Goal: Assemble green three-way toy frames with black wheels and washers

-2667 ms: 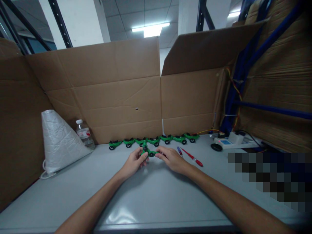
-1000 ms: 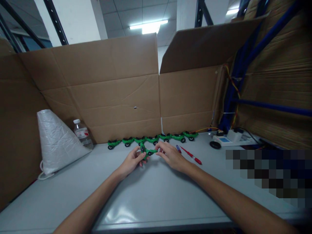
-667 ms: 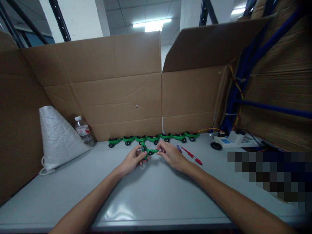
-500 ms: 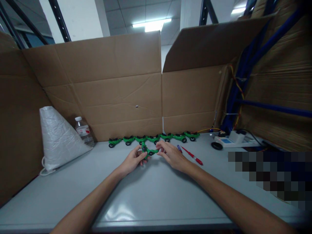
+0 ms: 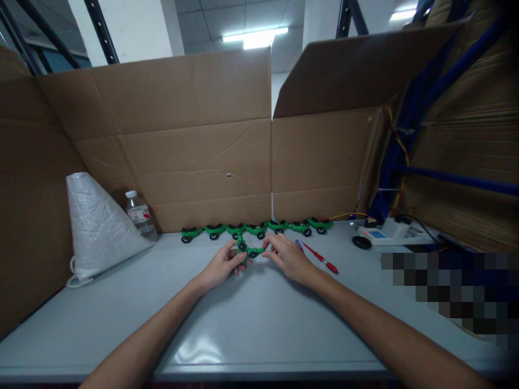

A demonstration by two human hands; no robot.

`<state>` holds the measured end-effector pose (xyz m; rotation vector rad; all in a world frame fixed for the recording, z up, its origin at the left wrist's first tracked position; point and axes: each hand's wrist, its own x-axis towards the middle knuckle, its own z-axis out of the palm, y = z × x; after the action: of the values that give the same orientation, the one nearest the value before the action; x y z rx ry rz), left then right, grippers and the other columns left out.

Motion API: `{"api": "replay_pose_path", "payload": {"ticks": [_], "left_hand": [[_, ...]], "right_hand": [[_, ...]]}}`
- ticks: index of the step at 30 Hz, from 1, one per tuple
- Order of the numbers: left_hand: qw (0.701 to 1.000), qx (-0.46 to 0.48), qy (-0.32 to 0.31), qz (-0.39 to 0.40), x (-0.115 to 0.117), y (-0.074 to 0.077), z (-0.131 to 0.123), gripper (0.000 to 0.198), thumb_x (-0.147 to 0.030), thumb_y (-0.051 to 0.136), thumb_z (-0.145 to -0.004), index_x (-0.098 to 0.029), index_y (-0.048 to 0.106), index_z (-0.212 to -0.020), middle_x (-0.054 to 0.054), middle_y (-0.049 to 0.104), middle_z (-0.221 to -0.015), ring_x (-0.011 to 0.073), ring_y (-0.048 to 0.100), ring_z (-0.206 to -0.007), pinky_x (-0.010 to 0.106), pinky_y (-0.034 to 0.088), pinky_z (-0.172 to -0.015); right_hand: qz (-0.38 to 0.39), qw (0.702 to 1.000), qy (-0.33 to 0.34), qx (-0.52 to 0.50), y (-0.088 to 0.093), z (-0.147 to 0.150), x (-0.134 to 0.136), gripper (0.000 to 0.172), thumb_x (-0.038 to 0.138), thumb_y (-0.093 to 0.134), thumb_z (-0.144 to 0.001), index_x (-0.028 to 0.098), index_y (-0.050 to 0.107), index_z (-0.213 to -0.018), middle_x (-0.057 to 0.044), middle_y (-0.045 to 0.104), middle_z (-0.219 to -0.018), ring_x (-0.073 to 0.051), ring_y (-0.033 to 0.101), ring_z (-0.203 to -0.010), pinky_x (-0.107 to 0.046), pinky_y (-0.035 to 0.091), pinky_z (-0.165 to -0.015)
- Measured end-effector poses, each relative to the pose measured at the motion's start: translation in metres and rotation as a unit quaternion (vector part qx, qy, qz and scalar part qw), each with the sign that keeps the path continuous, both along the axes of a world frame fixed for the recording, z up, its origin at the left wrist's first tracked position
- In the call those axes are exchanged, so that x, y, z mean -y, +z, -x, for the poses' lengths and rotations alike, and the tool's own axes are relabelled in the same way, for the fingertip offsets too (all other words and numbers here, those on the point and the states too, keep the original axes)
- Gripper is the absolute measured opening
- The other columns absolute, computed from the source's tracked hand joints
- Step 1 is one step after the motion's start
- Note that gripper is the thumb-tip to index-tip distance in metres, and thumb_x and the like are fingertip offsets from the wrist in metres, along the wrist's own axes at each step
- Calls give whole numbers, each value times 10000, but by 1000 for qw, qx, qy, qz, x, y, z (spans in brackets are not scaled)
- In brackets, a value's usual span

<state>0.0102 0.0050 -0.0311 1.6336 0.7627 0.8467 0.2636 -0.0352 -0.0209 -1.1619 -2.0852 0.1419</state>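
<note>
One small green plastic toy vehicle with black wheels (image 5: 248,252) is grasped between the left hand (image 5: 221,265) and right hand (image 5: 290,260) above the smooth grey tabletop (image 5: 259,319).

The left hand clasps its body, presumably to steady it, while the right fingertips pinch its slim end, likely for finer handling; any tiny part there is too small to tell. Seven similar green-and-black toy vehicles (image 5: 255,229) line the foot of the brown cardboard wall (image 5: 194,162), probably out of the hands' way. A slender red screwdriver (image 5: 320,257) lies near the right hand, perhaps for easy reach. Compared with the earliest frame, the right hand hides more of the short blue-handled tool (image 5: 299,245); the row stays put.
</note>
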Motion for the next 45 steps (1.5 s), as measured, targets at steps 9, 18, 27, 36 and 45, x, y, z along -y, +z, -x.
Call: {"api": "replay_pose_path", "payload": {"ticks": [9, 18, 27, 36, 45], "left_hand": [[1000, -4, -15, -1, 4, 6, -1, 536, -583, 781, -867, -171, 573, -1140, 83, 742, -925, 128, 646, -674, 216, 445, -559], [1000, 2, -5, 15, 2, 6, 1, 538, -592, 776, -866, -155, 593, -1121, 109, 759, -943, 143, 663, -687, 231, 467, -577], [998, 31, -2, 60, 4, 10, 2, 508, -545, 812, -855, -150, 605, -1099, 118, 767, -977, 146, 687, -711, 225, 473, -599], [988, 97, -14, 116, 9, 19, 2, 450, -609, 683, -932, -184, 555, -1004, 81, 731, -898, 180, 706, -755, 243, 496, -626], [996, 60, 21, 65, 10, 19, 0, 449, -616, 697, -917, -191, 554, -950, -1, 594, -815, 145, 638, -715, 212, 472, -573]], "right_hand": [[-9, 999, 33, 19, -2, -1, -2, 89, 214, 625, -1006, 232, 615, -1092, -69, 686, -1088, -259, 583, -1042, -385, 447, -908], [8, 999, 53, 7, -8, -2, -7, 104, 251, 562, -1054, 224, 640, -1117, -78, 699, -1125, -249, 627, -1081, -380, 469, -952], [57, 997, 42, -9, -12, -1, -7, 143, 307, 481, -1078, 223, 593, -1108, -60, 690, -1020, -221, 641, -927, -333, 466, -830], [96, 993, 53, -32, -7, 2, -2, 149, 309, 440, -1091, 224, 562, -1085, -30, 689, -907, -209, 662, -846, -308, 447, -776], [48, 998, 39, -25, -3, 8, 4, 161, 343, 465, -1090, 227, 576, -1073, -52, 685, -1021, -215, 641, -936, -327, 449, -844]]}}
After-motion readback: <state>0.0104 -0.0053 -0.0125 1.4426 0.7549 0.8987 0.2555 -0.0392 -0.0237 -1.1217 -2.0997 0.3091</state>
